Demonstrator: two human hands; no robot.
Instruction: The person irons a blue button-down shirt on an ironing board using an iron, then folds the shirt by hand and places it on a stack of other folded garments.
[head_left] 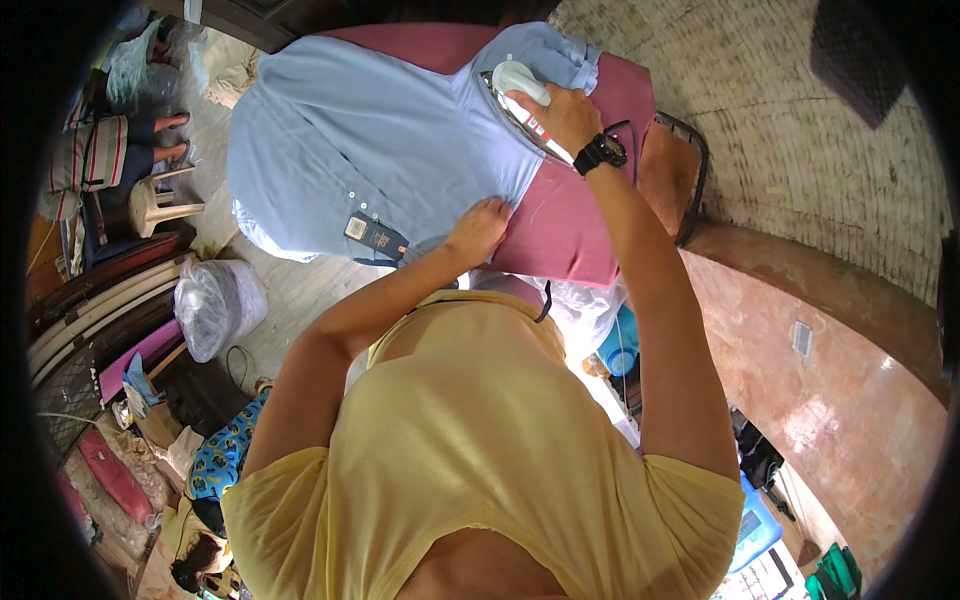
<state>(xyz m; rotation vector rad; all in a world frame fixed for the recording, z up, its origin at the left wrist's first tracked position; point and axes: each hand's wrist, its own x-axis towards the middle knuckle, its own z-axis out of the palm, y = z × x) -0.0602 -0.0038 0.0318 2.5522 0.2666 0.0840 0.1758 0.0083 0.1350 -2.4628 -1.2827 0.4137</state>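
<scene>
Light blue shirt (pixel 350 150) spread flat over the maroon ironing surface (pixel 570 225), hanging off its left side with a dark tag (pixel 375 236) dangling at the lower hem. White iron (pixel 520 95) pressed down on the shirt's right part, near the far right corner. Right hand (pixel 560 115) wrapped tight round the iron's handle, black watch (pixel 600 152) on the wrist just beside the shirt. Left hand (pixel 478 228) resting at the shirt's near right edge, fingers bent down on the cloth; probably holding it flat and steady so it cannot slide under the iron. Pinching or only pressing: cannot tell.

Edges: shirt's right edge ending on the surface, with bare maroon cover showing right of the shirt and toward the body. Plenty of smooth blue cloth left of the iron, open for sliding. Less room right of the shirt, where the surface's edge and a metal-rimmed rest (pixel 675 170) come close.

Farther from the shirt: a white stool (pixel 160 205) to its left on the floor, a stuffed clear plastic bag (pixel 215 305) below and left of it, and a brick floor beyond it on the right.
</scene>
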